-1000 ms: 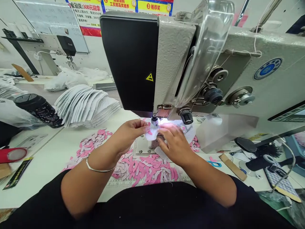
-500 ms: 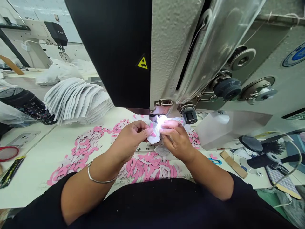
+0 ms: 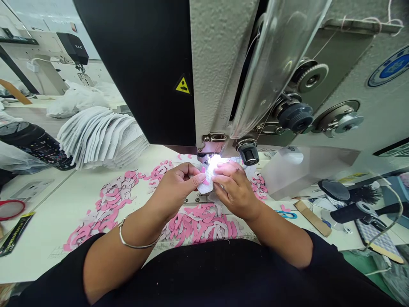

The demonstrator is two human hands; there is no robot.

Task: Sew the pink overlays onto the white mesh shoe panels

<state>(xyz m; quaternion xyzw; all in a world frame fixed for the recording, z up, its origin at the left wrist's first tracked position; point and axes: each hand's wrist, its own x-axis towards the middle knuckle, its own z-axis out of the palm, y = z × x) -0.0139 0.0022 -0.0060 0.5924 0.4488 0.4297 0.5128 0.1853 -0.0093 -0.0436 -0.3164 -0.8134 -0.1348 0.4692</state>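
A large grey and black sewing machine (image 3: pixel 223 64) fills the upper middle of the view, its needle area lit just above my hands. My left hand (image 3: pixel 174 187) pinches the left edge of a small white mesh piece (image 3: pixel 207 182) that carries a pink patch, directly under the needle. My right hand (image 3: pixel 234 187) grips the same piece from the right, fingers curled on it. Both hands touch each other over the machine's bed. Loose pink and white curved cut pieces (image 3: pixel 198 221) lie scattered on the white table (image 3: pixel 47 230) below and left of my hands.
A fanned stack of white mesh pieces (image 3: pixel 102 136) lies at left, beside a dark patterned bottle (image 3: pixel 38 145). Blue snips (image 3: pixel 286 214) and a tan strip (image 3: pixel 313 218) sit to the right. Another sewing machine (image 3: pixel 60 51) stands far left.
My head has moved closer to the machine, so it fills more of the view. My hands have stayed at the needle, drawing slightly closer together on the white piece.
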